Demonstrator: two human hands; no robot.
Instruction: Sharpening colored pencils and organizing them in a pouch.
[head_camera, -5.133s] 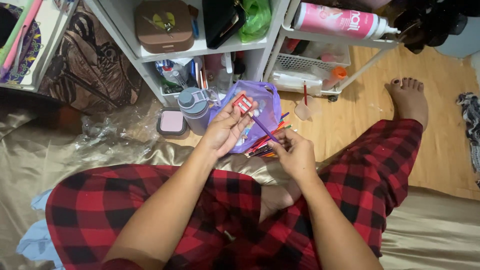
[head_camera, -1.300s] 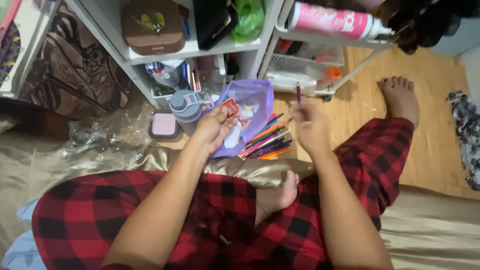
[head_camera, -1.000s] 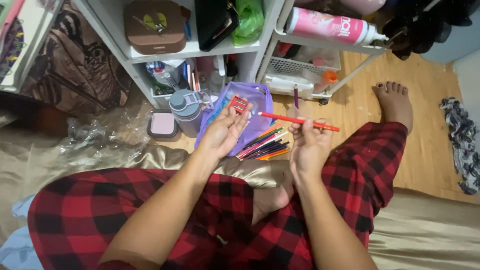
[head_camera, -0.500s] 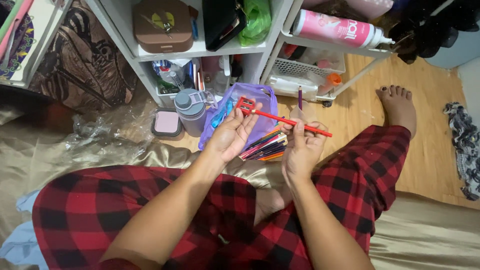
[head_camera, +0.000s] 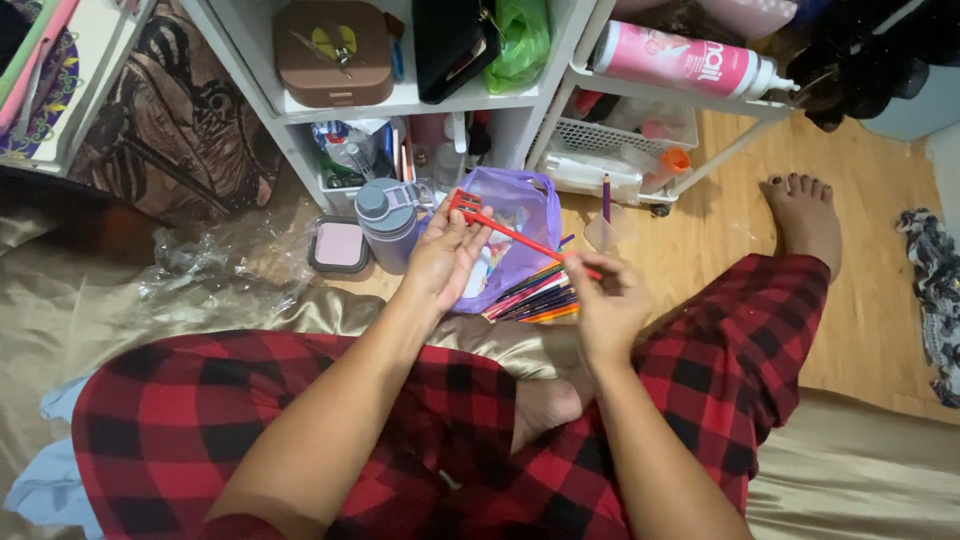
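Here the left hand (head_camera: 445, 262) grips a red sharpener (head_camera: 464, 202), the right hand (head_camera: 610, 305) pinching a red pencil (head_camera: 520, 237) seemingly into it.

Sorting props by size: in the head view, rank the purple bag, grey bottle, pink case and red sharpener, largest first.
1. Purple bag
2. Grey bottle
3. Pink case, looks slightly smaller than the bottle, close call
4. Red sharpener, partly hidden by the left hand

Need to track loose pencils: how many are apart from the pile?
2: red pencil in the right hand, tip in the left hand's sharpener; purple pencil upright by the cart.
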